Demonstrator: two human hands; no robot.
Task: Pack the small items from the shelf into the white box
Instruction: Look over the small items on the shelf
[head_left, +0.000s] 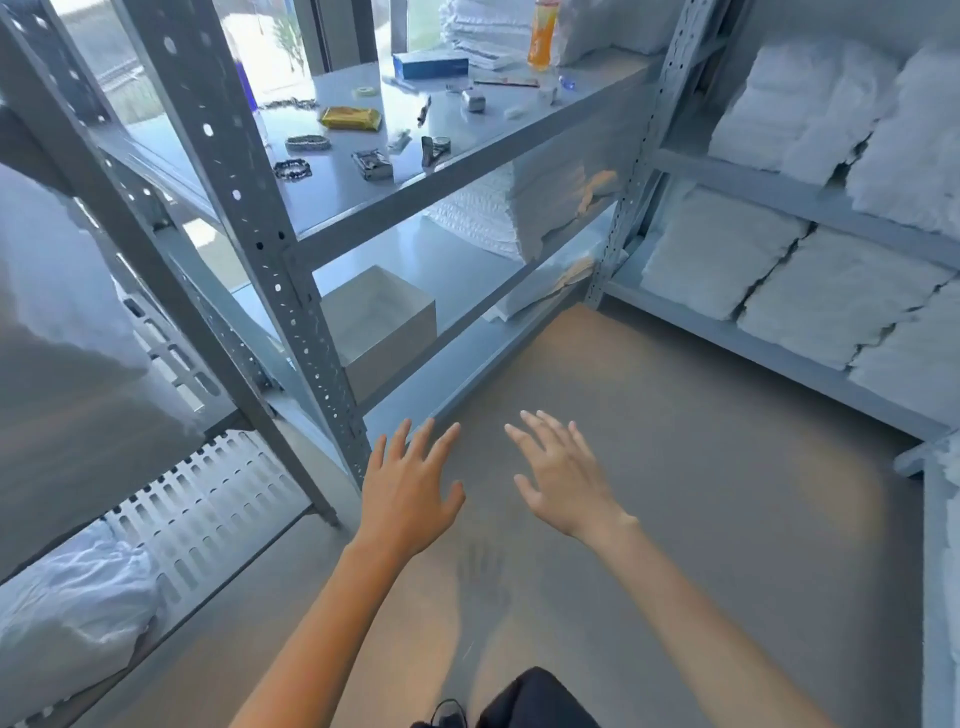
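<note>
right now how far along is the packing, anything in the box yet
Nothing looks done: the white box shows no items inside. Nothing in hand: the left hand and right hand are open above the floor. Left to pack: the yellow packet, bracelet, watch and other bits on the shelf.

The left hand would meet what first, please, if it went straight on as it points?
The left hand would probably meet the shelf's lower front rail before the white box; depth is unclear.
</note>
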